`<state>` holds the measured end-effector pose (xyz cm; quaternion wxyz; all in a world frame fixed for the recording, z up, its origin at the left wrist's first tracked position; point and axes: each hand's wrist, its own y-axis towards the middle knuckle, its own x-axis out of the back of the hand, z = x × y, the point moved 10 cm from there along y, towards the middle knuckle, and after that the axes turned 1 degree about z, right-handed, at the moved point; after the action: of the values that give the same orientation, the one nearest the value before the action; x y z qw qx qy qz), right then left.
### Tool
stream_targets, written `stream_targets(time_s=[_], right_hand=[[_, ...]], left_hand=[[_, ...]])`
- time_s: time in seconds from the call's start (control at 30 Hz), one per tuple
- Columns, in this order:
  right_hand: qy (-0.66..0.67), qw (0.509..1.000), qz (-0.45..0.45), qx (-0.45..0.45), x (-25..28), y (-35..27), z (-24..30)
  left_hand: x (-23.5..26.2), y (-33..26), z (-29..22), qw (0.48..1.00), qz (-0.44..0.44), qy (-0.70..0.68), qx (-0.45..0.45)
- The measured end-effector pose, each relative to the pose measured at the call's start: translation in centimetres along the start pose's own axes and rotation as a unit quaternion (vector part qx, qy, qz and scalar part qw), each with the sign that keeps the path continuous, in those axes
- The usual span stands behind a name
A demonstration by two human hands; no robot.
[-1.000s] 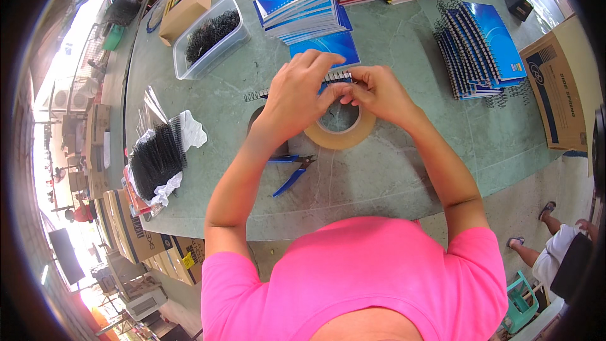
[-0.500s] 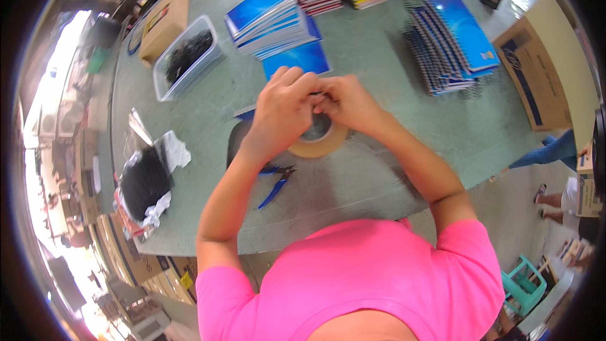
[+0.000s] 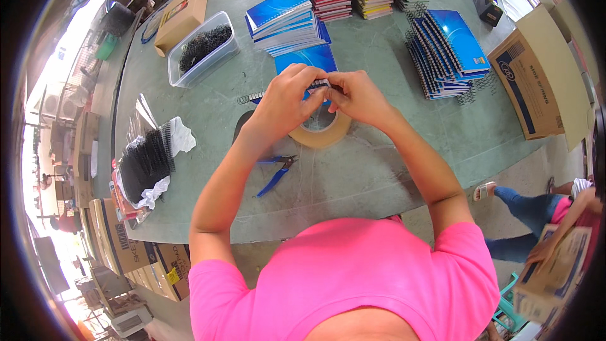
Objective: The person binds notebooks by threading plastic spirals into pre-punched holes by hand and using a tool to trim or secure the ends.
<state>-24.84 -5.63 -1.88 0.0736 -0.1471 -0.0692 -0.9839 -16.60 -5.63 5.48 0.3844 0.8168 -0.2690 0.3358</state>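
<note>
The fingers of the left hand (image 3: 284, 96) were curled closely around a small blue notebook (image 3: 307, 95), and those of the right hand (image 3: 362, 96) were pinched on the right end of its black coil (image 3: 322, 83), their tips partly hidden. The notebook was between the hands, over the far rim of a tape roll (image 3: 320, 139) on the table (image 3: 369, 180); loose coil loops stuck out toward nine o'clock. From there, blue-handled cutters (image 3: 273, 183) lay open at seven o'clock, a pile of blue notebooks (image 3: 281, 7) at eleven, a clear tub (image 3: 222, 61) of black coils at ten, a bundle of coils (image 3: 144, 167) at eight, coil-bound notebooks (image 3: 456, 41) between two and three, and a carton (image 3: 529, 91) at three.
</note>
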Motion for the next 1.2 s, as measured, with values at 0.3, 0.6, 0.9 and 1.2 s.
stream_targets(time_s=[0.3, 0.6, 0.9, 1.2], right_hand=[[-0.027, 0.999, -0.018, 0.029, -0.1, -0.6, 1.2], [0.094, 0.973, -0.202, 0.057, 4.4, -1.2, 0.9], [0.070, 0.990, -0.126, -0.010, 8.6, -2.5, 3.9], [-0.453, 0.852, -0.235, -0.120, 29.9, -6.2, -1.6]], left_hand=[[0.3, -0.8, 0.1, 0.999, -0.017, -0.009, 0.031], [1.7, -1.4, 3.6, 0.985, 0.011, 0.072, 0.155], [-0.2, 0.4, -4.0, 0.987, -0.034, -0.148, 0.050], [-2.5, -2.0, 0.8, 0.977, 0.027, -0.160, 0.140]])
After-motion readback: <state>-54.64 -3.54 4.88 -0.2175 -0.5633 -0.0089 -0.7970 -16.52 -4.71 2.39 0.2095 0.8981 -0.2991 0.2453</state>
